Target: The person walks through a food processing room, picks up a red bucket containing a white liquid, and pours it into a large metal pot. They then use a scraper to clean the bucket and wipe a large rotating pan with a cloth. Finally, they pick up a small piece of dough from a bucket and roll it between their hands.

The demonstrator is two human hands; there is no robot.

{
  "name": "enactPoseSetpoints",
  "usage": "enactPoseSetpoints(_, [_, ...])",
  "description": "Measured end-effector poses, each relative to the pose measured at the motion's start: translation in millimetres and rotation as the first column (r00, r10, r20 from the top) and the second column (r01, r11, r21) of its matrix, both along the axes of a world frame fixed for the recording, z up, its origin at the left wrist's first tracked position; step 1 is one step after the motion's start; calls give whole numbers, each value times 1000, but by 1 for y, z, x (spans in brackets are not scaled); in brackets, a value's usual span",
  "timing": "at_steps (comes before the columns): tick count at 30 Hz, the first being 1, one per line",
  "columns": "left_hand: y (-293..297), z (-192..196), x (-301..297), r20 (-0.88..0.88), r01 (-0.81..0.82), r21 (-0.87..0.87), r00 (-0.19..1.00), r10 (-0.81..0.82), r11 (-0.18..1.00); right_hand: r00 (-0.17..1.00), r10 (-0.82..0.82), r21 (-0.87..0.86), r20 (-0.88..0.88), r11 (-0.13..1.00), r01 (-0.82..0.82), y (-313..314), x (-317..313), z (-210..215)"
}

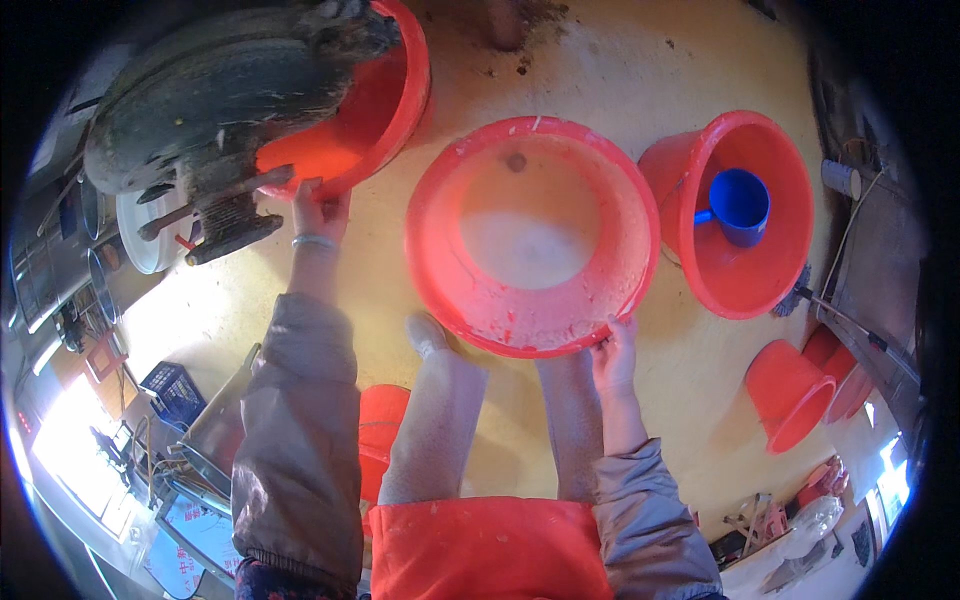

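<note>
My left hand point(320, 213) reaches up to the left, its fingers closed on the near rim of a red bucket point(408, 85). That bucket stands partly hidden beneath a dark, weathered, rounded apparatus point(225, 110) with a worn lower end. In the middle, in front of my legs, is a wide red bucket point(432, 240) with cloudy whitish liquid point(530, 215) in it and pale residue on its inner wall. My right hand point(613, 355) grips this bucket's near right rim, thumb over the edge.
To the right a red bucket point(700, 165) holds a blue dipper point(740, 207). Beyond it lie more red buckets point(785, 395) and a long-handled brush point(792, 298). A dark blue crate point(172, 395) sits at left. Another red bucket point(383, 425) is beside my left leg.
</note>
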State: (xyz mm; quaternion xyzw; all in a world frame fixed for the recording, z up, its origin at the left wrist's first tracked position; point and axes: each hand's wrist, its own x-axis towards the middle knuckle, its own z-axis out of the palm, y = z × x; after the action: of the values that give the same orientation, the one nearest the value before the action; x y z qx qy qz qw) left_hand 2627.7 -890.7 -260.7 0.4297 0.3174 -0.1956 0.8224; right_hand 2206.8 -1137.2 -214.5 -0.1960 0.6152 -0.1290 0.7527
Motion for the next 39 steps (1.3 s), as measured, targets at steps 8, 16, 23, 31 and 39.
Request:
enactPoseSetpoints(8, [-25,13,-7,-188,82,91,980,-64,993,999,-34,-66,1,997,34,8,10,11])
enactPoseSetpoints(16, [-59,83,-202,-298,139,941,-98,-949,-310,972,-29,-73,-234,997,12,18,8,48])
enactPoseSetpoints(23, [-140,-48,-186,-935,-203,86,-355,-9,-975,979,-65,58,-195,995,78,9,8,46])
enactPoseSetpoints(31, [-139,-103,-177,-941,-391,-87,-271,205,-916,979,-176,129,-102,974,188,3,3,49])
enactPoseSetpoints(39, [-125,-135,-168,-948,-378,-63,-268,174,-924,975,-205,148,-87,965,217,1,3,46])
